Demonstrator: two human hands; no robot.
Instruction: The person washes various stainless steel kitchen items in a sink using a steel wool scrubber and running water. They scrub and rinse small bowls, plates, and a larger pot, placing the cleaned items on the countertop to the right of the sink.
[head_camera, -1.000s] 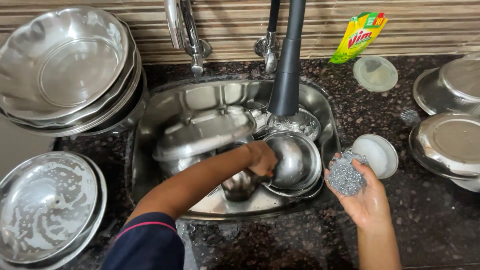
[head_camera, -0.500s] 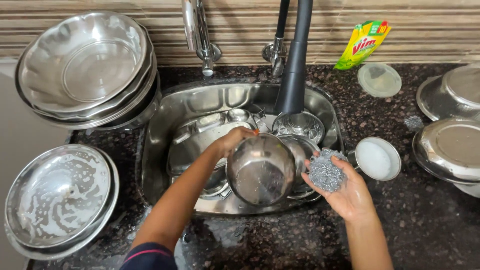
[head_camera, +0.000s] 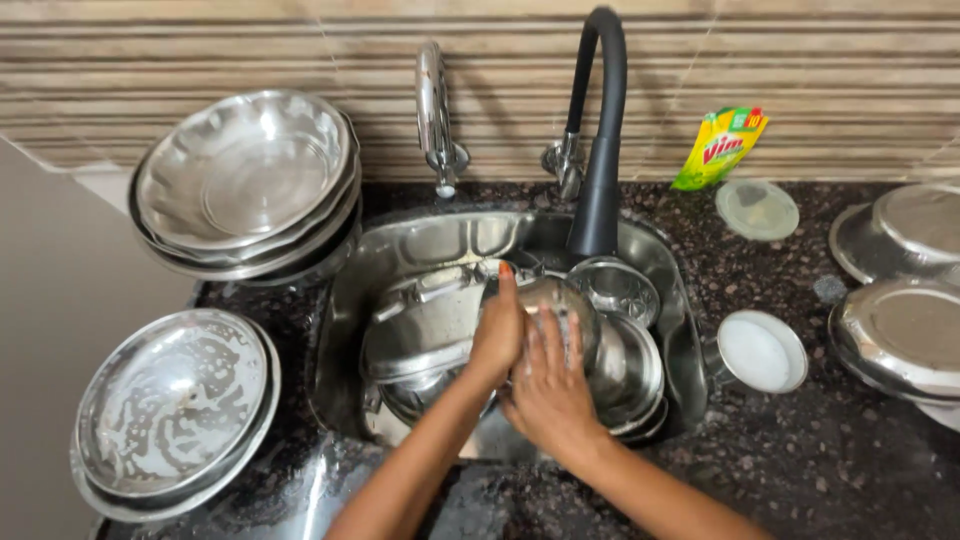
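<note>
Over the steel sink (head_camera: 400, 250), my left hand (head_camera: 497, 335) grips the rim of a small steel bowl (head_camera: 585, 315), holding it tilted up. My right hand (head_camera: 548, 385) presses flat against the bowl's inside; the steel scrubber it held a moment ago is hidden under the palm. More steel dishes (head_camera: 425, 335) lie stacked in the sink below the bowl. A small steel cup (head_camera: 615, 285) sits under the black tap (head_camera: 600, 150).
Stacked steel plates (head_camera: 245, 180) stand at the back left, soapy plates (head_camera: 170, 405) at the front left. A white round container (head_camera: 760, 350), a lid (head_camera: 757, 208), a yellow-green pouch (head_camera: 720, 147) and steel dishes (head_camera: 900, 320) are on the dark granite counter at right.
My left hand lifted the bowl out of the sink and tilted it up. My right hand came in from the right with the scrubber and now presses into the bowl.
</note>
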